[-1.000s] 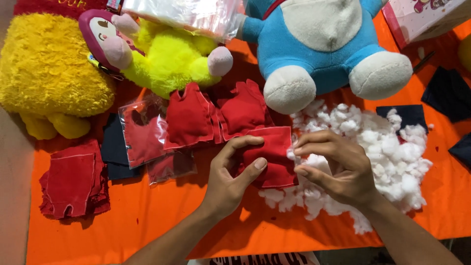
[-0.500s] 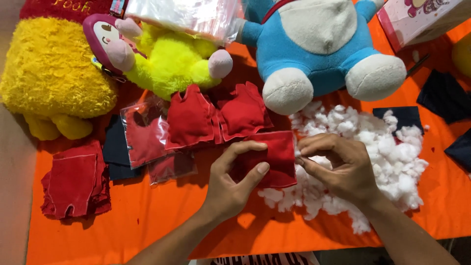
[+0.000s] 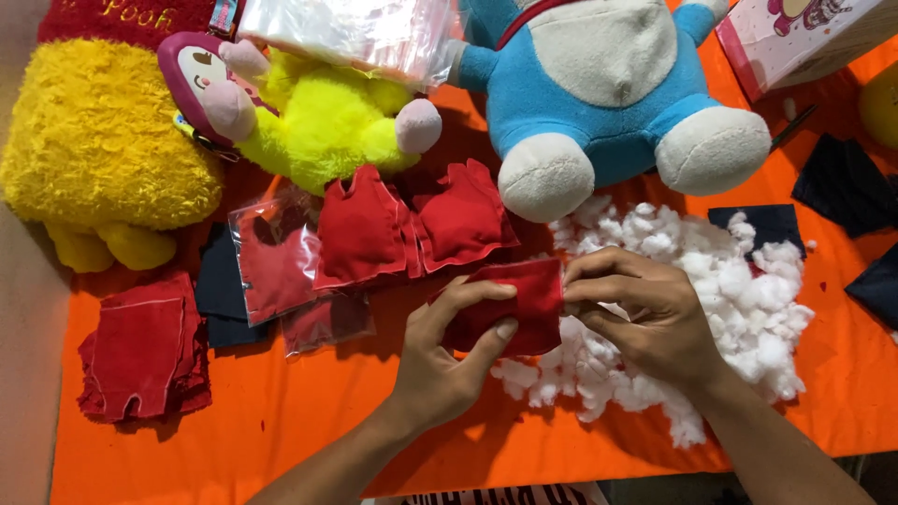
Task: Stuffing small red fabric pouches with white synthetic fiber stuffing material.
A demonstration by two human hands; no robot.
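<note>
Pinching a small red fabric pouch [image 3: 519, 301] between both hands, just above the orange cloth-covered worktop [image 3: 281, 440] at centre frame. Left hand [image 3: 447, 360] is clamping the pouch's left half w/ thumb underneath and fingers curled over the top edge. Right hand [image 3: 645, 313] is closing its fingertips together at the pouch's right end, fingers bunched tight, right where the pouch is meeting the pile of white fluffy stuffing fibre [image 3: 711, 309]. That pile is spreading under and behind the right hand, touching the pouch's lower right corner.

Behind the pouch, two stuffed red fabric pieces [image 3: 412, 224] are lying side by side, touching each other. Left of them, a clear plastic bag w/ red cloth inside [image 3: 276, 262] is sitting on a dark navy fabric piece [image 3: 217, 285]. Further left, a stack of flat red cloth cut-outs [image 3: 145, 346] is lying near the worktop's edge.

Along the back: a big yellow fuzzy plush toy [image 3: 103, 140] at far left, a yellow-green plush w/ pink face and magenta hood [image 3: 299, 112] beside it, and a blue-and-white plush toy [image 3: 608, 84] w/ its white feet pointing toward the stuffing. More dark navy cloth pieces [image 3: 847, 187] are lying at far right, well apart from the hands.
</note>
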